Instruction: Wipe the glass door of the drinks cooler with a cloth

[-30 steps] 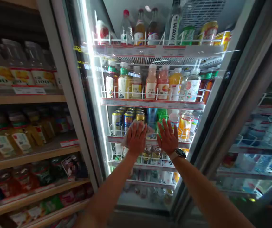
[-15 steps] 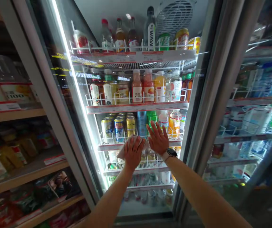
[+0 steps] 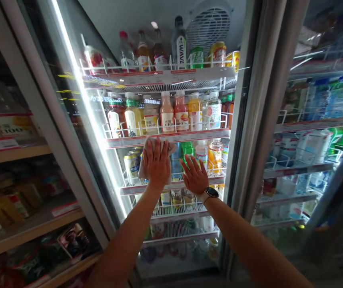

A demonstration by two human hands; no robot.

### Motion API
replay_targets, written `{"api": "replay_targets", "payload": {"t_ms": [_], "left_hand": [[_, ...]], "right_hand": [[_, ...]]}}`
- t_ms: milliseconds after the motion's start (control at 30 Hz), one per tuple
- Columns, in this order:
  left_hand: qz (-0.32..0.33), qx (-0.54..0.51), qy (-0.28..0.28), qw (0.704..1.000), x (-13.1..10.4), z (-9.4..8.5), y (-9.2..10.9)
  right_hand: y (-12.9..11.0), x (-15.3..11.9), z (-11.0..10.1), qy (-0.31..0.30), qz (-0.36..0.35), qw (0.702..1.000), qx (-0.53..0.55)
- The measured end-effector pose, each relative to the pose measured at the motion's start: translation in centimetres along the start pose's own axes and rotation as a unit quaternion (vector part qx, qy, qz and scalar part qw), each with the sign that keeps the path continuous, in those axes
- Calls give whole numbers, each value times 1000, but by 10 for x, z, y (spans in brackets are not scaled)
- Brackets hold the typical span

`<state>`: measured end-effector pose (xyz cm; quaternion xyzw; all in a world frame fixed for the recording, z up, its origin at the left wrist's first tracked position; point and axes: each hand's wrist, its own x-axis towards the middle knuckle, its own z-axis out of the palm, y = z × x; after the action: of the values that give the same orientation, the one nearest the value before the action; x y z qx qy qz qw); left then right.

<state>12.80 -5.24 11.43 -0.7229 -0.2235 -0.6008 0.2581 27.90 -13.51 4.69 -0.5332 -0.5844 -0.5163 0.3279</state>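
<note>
My left hand [image 3: 157, 166] presses a pale cloth [image 3: 143, 169] against the glass door of a lit drinks fridge, its fingers laid over the fabric. The cloth shows past the fingers on both sides. To the right, my right hand [image 3: 196, 176] rests open on the glass with fingers spread and nothing in it. A dark-faced watch [image 3: 212, 192] is on that wrist. Behind the glass, cans [image 3: 132, 164] stand left of the cloth, and an orange drink bottle [image 3: 215, 157] stands right of my right hand. The cloth hides part of the can row.
Shelves of bottles [image 3: 186, 112] fill the fridge behind the glass. A metal door frame [image 3: 261, 120] runs down the right side, with another drinks fridge beyond. Wooden shelves [image 3: 15, 156] with bottles stand at the left. Bright reflections lie across the glass.
My left hand has slid the cloth up and slightly left across the glass, now covering some cans. My right hand stays about where it was, while the view has shifted a little.
</note>
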Motion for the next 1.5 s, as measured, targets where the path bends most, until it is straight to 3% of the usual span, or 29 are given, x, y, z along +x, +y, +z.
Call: {"api": "replay_targets", "payload": {"t_ms": [67,267,367,500,567,667,833,900,1000,1133,1267,1367,1500], "left_hand": [[25,1,-2,1000,-15,3,5],[99,3,-27,995,-106,9,10],[138,-1,-43,990,-126,5,7],[151,-23,-62,986,-119,1,7],[121,-48,-67,989,-107,4,17],[44,-100,-55,992,-88,19,46],[-54,-187,-47,980,-65,51,114],[-89,-243,-56,964,-58,55,132],[-105,-313,-56,942,-52,47,144],[-95,-383,-51,918,-48,21,134],[-69,-376,-49,923,-42,-1,102],[3,-279,-13,960,-36,-6,66],[29,-101,-23,994,-40,2,28]], "right_hand": [[0,0,0,-1,-2,1000,-1],[1,1,0,-33,-2,999,5],[1,2,-2,-44,2,999,20],[3,6,-15,-74,3,994,82],[3,8,-28,-71,14,989,131],[0,6,-49,-4,73,977,202],[-3,-12,-74,74,165,933,312],[1,-20,-76,83,184,914,353],[11,-26,-71,67,207,897,384],[14,-24,-55,24,187,923,334],[1,-16,-35,-20,154,966,207],[-4,-6,-21,-12,140,985,105],[0,-1,-7,2,109,994,26]]}}
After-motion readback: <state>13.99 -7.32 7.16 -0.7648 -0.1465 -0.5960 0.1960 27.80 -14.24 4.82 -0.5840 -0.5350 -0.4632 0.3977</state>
